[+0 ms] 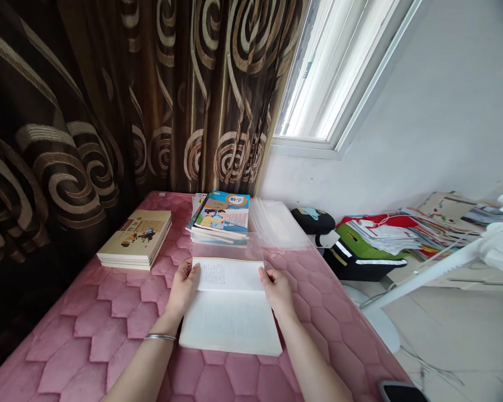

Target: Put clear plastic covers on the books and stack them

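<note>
An open book point(230, 321) lies on the pink quilted surface in front of me, its printed pages facing up. My left hand point(183, 287) grips the left edge of its far page, thumb on top. On the opposite edge my right hand point(279, 290) pinches the same page side, thumb also on top. Beyond the book's far edge extends a clear plastic book cover point(230, 249), partly under the far page; how far it reaches beneath is hidden. Just past it sits a stack of textbooks point(222, 215) with a blue illustrated one on top.
A neat stack of cream-covered books point(136, 237) stands at the left. Clear plastic sheets point(279, 223) lie right of the textbooks. Off the right side are a black-and-green bag point(364, 251), piled papers point(436, 223) and a white fan point(436, 273). A dark phone-like object point(402, 392) sits near the front edge.
</note>
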A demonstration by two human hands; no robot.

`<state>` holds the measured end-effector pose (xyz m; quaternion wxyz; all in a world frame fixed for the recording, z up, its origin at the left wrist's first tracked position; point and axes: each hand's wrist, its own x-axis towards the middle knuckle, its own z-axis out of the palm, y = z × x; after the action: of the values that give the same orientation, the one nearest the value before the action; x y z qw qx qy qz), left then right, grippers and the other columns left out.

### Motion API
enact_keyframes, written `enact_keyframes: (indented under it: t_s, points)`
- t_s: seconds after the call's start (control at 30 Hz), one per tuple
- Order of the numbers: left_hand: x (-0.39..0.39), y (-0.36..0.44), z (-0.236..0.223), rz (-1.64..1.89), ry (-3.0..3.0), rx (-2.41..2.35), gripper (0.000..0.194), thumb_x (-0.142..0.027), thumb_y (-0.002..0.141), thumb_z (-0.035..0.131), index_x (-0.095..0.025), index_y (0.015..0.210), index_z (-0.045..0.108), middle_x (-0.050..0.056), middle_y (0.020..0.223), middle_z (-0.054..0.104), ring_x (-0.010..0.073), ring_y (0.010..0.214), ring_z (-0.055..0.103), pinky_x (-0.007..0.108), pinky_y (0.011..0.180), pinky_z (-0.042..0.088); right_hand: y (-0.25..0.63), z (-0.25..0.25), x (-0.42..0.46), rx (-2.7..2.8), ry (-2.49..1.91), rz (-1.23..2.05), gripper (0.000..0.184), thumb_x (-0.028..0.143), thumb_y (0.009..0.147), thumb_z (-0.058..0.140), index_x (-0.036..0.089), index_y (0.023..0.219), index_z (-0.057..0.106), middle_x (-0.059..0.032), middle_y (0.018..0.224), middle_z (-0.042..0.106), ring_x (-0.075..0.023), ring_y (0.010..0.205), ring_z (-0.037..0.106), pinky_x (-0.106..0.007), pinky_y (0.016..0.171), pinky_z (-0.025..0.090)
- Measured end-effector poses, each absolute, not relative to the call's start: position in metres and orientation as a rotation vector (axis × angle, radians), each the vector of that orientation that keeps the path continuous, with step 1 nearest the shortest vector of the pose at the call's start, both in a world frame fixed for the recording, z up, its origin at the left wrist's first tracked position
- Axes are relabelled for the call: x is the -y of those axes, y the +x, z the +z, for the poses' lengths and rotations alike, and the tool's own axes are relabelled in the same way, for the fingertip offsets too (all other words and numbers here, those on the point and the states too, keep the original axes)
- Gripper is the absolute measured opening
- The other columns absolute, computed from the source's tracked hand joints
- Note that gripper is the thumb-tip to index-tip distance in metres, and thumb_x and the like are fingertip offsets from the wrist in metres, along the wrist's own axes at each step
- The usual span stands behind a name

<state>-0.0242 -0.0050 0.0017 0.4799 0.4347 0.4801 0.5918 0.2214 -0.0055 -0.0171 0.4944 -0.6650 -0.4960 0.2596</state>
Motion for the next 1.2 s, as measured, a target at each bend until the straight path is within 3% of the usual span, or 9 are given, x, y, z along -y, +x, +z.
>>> enact_keyframes:
  t_s: [0.2, 0.57, 0.7, 1.2]
  points:
    - [0.002, -0.022, 0.008, 1.384, 0.950, -1.127, 0.054, -0.041, 0.051, 0.083, -0.018, 0.090, 0.055, 0.005, 0.083, 0.072, 0.0202, 0.075, 0.067, 0.032, 0.070, 0.051, 0.218, -0.011, 0.011, 1.251, -1.642, 0.480, 0.050, 0.071, 0.074, 0.046, 0.023, 0.062, 0.053, -0.0055, 0.059, 0.064, -0.0220, 0.059, 0.057, -0.030, 0.055, 0.037]
    - [-0.001, -0.024, 0.002, 1.419, 0.943, -1.083, 0.052, -0.043, 0.048, 0.084, -0.017, 0.086, 0.059, 0.004, 0.080, 0.073, 0.0194, 0.072, 0.068, 0.032, 0.072, 0.053, 0.219, -0.010, 0.014, 1.145, -1.462, 0.745, 0.041, 0.062, 0.071, 0.056, 0.021, 0.063, 0.055, -0.0001, 0.060, 0.058, -0.0180, 0.061, 0.051, -0.026, 0.056, 0.038]
    - [-0.002, -0.024, 0.002, 1.401, 0.923, -1.077, 0.053, -0.045, 0.047, 0.084, -0.016, 0.085, 0.060, 0.004, 0.075, 0.073, 0.0193, 0.069, 0.068, 0.032, 0.069, 0.053, 0.219, -0.013, 0.012, 1.178, -1.520, 0.705, 0.045, 0.065, 0.071, 0.055, 0.022, 0.060, 0.052, 0.0004, 0.056, 0.055, -0.0171, 0.057, 0.048, -0.027, 0.054, 0.034]
    - [-0.008, -0.025, -0.009, 1.448, 0.909, -1.162, 0.052, -0.052, 0.043, 0.084, -0.016, 0.074, 0.064, 0.003, 0.067, 0.070, 0.0166, 0.063, 0.064, 0.027, 0.062, 0.048, 0.217, -0.016, 0.011, 1.212, -1.585, 0.589, 0.055, 0.075, 0.071, 0.047, 0.021, 0.063, 0.054, -0.0036, 0.059, 0.060, -0.0199, 0.059, 0.053, -0.028, 0.056, 0.038]
